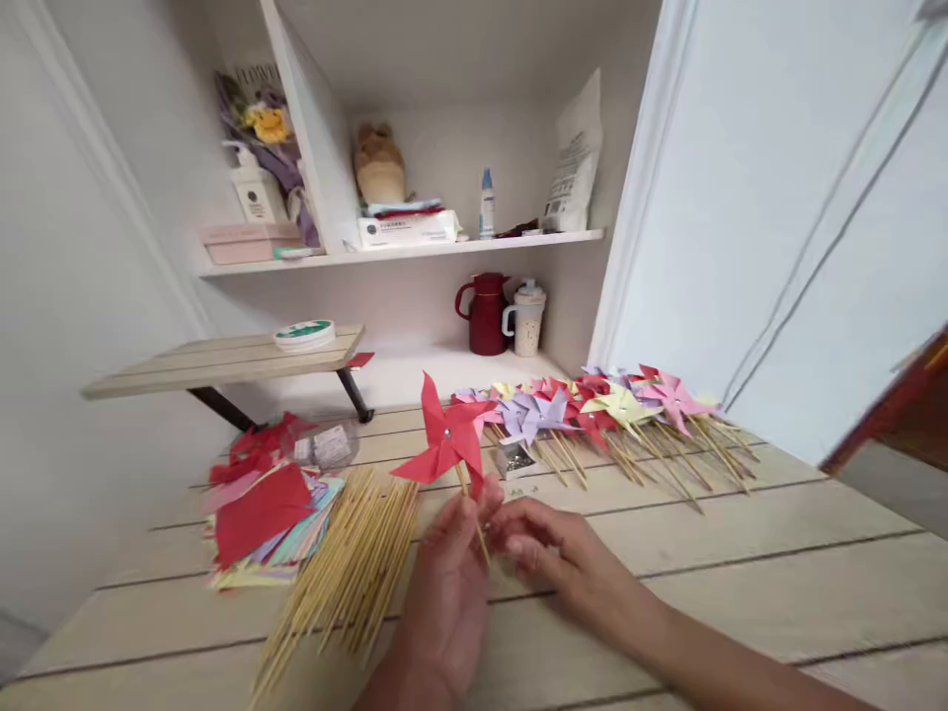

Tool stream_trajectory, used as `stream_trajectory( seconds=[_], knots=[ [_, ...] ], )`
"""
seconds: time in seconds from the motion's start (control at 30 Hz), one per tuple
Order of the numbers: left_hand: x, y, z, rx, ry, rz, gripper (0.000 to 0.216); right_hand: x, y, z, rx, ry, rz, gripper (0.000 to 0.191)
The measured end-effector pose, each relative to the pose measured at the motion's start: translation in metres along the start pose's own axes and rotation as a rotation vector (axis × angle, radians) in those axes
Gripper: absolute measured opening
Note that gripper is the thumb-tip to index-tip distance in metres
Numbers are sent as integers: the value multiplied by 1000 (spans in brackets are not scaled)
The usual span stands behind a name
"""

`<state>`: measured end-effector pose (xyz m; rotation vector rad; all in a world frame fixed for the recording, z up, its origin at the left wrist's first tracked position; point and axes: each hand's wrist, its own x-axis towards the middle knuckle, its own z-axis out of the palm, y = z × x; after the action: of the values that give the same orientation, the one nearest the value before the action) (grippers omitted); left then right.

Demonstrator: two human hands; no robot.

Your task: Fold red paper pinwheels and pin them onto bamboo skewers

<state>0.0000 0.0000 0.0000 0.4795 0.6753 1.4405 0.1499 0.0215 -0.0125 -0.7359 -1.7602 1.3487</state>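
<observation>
A red paper pinwheel (450, 439) on a thin wooden stick stands upright over the table. My left hand (450, 563) grips its stick between thumb and fingers, just below the blades. Close beside it, my right hand (552, 548) has its fingers curled in toward the stick's lower part; whether they hold anything is hidden. To the left of my left hand lies a bundle of bare wooden sticks (352, 553). Just beyond my hands sits a small clear box (516, 459) with tiny dark metal pieces, and a few small bits lie in front of it.
Several pinwheels (592, 410) in red, purple, yellow and pink lie at the back right. On the left are stacked coloured papers (259, 518) and a clear round container (333, 446). A low wooden stand (222, 360) holds tape rolls (305, 336). A red jug (487, 316) and a cup (528, 321) stand behind.
</observation>
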Motion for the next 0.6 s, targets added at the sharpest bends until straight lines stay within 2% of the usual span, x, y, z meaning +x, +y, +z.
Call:
stream_trajectory(
  seconds=[0.13,0.33,0.6],
  knots=[
    [-5,-1,3,-50,-7,-7,30,0,-2,1,-24,22,16,27],
    [-6,-1,4,-63,0,-38,29,3,0,9,-263,104,59,8],
    [-4,-2,1,-33,-2,-37,32,0,-6,11,-191,111,83,4]
  ],
)
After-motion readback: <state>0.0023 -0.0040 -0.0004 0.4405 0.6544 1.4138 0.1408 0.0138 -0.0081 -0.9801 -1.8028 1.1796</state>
